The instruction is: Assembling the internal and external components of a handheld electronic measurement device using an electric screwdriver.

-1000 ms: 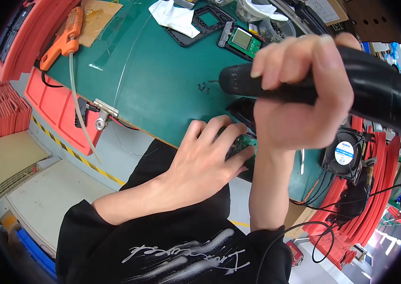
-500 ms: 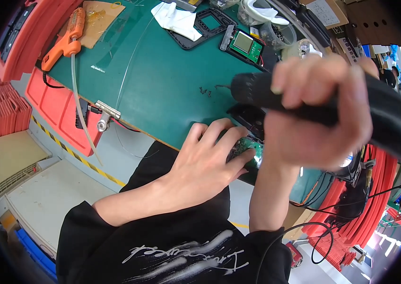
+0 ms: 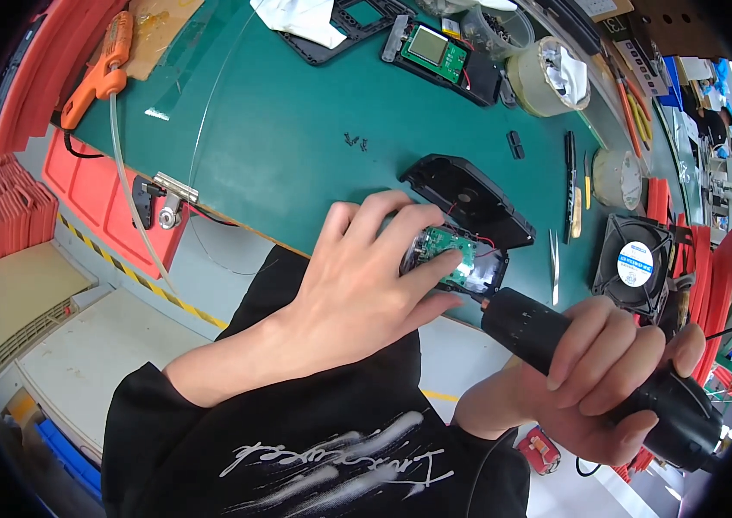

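My left hand (image 3: 353,272) grips a small device with a green circuit board (image 3: 448,242) in its dark casing, at the table's near edge. My fingertips lie over the board, and red wires run from it. Just behind stands a black casing half (image 3: 474,198), tilted open. My right hand (image 3: 603,367) is wrapped round a black electric screwdriver (image 3: 526,326). Its bit points left and meets the near edge of the device, though the exact contact is hard to make out. Several small dark screws (image 3: 356,141) lie loose on the green tabletop (image 3: 280,164).
Tweezers (image 3: 555,268), a black pen (image 3: 570,177) and a cooling fan (image 3: 634,263) lie to the right. Farther back are a device with a screen (image 3: 429,47), a tape roll (image 3: 547,78) and a tub of screws (image 3: 497,33). An orange glue gun (image 3: 107,78) rests at the left.
My right hand has brought the screwdriver down and toward me, from above the tabletop to the device's near edge. My left hand stays on the device. The view has shifted slightly.
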{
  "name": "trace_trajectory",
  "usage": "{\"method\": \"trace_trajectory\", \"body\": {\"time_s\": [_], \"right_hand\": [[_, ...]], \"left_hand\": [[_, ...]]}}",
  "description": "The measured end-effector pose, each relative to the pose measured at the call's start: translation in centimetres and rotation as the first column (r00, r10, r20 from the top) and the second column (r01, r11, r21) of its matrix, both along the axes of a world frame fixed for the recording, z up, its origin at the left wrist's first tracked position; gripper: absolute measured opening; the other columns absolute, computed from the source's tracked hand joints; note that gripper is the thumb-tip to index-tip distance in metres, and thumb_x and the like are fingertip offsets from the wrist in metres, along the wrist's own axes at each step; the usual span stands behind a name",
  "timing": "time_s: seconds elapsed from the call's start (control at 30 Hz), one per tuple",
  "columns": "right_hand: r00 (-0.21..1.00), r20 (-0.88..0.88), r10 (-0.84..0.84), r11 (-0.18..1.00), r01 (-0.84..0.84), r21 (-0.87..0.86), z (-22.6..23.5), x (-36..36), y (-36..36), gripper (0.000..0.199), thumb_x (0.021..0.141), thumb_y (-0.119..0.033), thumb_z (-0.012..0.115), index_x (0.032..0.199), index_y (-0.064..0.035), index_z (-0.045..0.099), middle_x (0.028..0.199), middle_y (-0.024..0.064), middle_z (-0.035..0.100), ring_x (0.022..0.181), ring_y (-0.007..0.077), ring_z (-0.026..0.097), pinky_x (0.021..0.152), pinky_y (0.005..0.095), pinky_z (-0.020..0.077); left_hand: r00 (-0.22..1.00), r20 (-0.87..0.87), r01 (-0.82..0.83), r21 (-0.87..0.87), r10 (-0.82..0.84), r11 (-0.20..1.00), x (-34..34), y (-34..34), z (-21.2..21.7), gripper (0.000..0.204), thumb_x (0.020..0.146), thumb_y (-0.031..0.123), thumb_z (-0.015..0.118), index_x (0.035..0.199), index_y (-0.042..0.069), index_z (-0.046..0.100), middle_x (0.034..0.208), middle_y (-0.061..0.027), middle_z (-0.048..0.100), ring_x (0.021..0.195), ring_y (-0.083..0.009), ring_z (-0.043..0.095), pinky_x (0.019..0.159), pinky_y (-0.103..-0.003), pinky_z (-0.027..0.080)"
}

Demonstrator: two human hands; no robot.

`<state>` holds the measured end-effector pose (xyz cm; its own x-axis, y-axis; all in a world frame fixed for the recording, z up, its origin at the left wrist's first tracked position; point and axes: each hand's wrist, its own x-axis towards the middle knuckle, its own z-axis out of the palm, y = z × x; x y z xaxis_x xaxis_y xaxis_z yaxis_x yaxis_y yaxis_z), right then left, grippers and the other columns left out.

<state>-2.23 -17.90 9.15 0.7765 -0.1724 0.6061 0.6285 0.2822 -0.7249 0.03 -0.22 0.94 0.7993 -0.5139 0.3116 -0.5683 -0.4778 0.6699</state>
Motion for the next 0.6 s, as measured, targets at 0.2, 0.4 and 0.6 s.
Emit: {"method": "trace_trajectory", "body": {"time_s": [0.2, 0.4, 0.6], "right_hand": [[1.0, -0.015, 0.006, 1.0, -0.006, 0.003, -0.4, -0.46, -0.13, 0.045, 0.093, -0.021, 0.067, 0.125, -0.0058, 0.04, 0.068, 0.0012, 0.054, 0.054, 0.0116, 0.052, 0.057, 0.0259, 0.0472], [1.0, -0.011, 0.026, 1.0, -0.026, -0.016, -0.66, -0.35, -0.41, 0.047, 0.094, -0.022, 0.067, 0.127, -0.0047, 0.039, 0.069, 0.0013, 0.055, 0.054, 0.0111, 0.053, 0.055, 0.0256, 0.0469], [0.997, 0.003, 0.079, 0.997, -0.079, -0.025, -0.93, -0.18, -0.72, 0.052, 0.094, -0.023, 0.067, 0.131, -0.0012, 0.038, 0.069, 0.0016, 0.055, 0.052, 0.0104, 0.053, 0.051, 0.0244, 0.0471]], "left_hand": [[1.0, 0.003, -0.002, 0.019, 0.002, 1.0, -0.07, -0.21, 0.08, 0.042, 0.07, 0.023, 0.087, 0.111, 0.015, 0.078, 0.13, -0.0073, 0.058, 0.116, -0.0317, 0.053, 0.086, -0.042, 0.04], [0.999, 0.037, -0.022, 0.033, 0.021, 0.999, -0.18, -0.26, -0.19, 0.041, 0.07, 0.018, 0.085, 0.11, 0.015, 0.079, 0.129, -0.0068, 0.058, 0.116, -0.0317, 0.054, 0.086, -0.041, 0.04], [0.999, 0.046, -0.023, 0.046, 0.021, 0.999, -0.17, -0.22, -0.19, 0.041, 0.069, 0.014, 0.084, 0.11, 0.016, 0.079, 0.128, -0.0062, 0.059, 0.115, -0.0314, 0.054, 0.086, -0.041, 0.04]]}}
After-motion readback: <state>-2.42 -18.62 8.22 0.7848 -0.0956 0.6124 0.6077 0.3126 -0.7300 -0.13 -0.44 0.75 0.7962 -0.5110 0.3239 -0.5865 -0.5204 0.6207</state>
